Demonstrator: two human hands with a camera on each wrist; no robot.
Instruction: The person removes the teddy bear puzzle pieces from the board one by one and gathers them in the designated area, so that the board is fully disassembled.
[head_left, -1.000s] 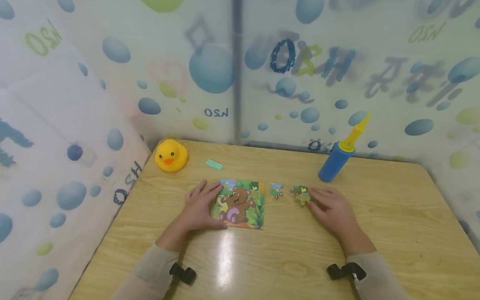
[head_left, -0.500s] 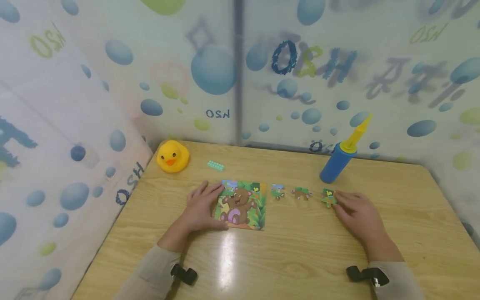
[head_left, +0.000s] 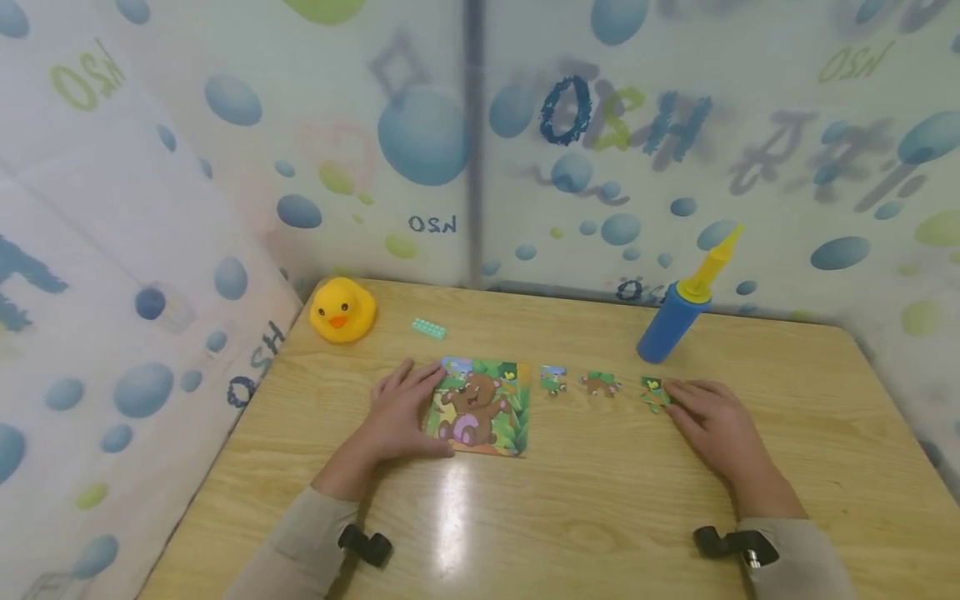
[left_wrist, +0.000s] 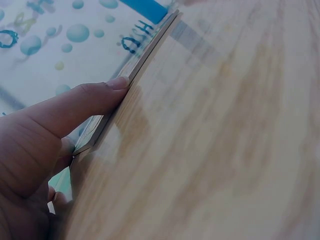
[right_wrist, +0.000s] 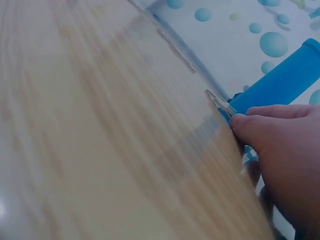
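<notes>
A square bear picture board [head_left: 480, 408] lies on the table, left of two loose jigsaw pieces. My left hand [head_left: 401, 414] spans the board's left side, thumb at its front edge and fingers by the back corner. The left wrist view shows the thumb [left_wrist: 95, 102] against the board's thick edge. To the right, my right hand [head_left: 712, 421] pinches a green jigsaw piece [head_left: 654, 392] between thumb and fingertips, and that piece is slightly tilted in the right wrist view. A blue-sky jigsaw piece [head_left: 553, 379] and a brown-and-green jigsaw piece [head_left: 601, 383] lie between the board and this hand.
Behind the right hand stands a blue hand pump [head_left: 670, 325] with a yellow nozzle. At the back left are a yellow rubber duck [head_left: 342, 310] and a mint toy brick [head_left: 428, 328]. A bubble-patterned curtain [head_left: 360, 167] borders the wooden table [head_left: 570, 517].
My right hand has moved right with the green jigsaw piece, away from the brown-and-green one, which stays on the table. In the last half second it barely moves. The left hand stays put.
</notes>
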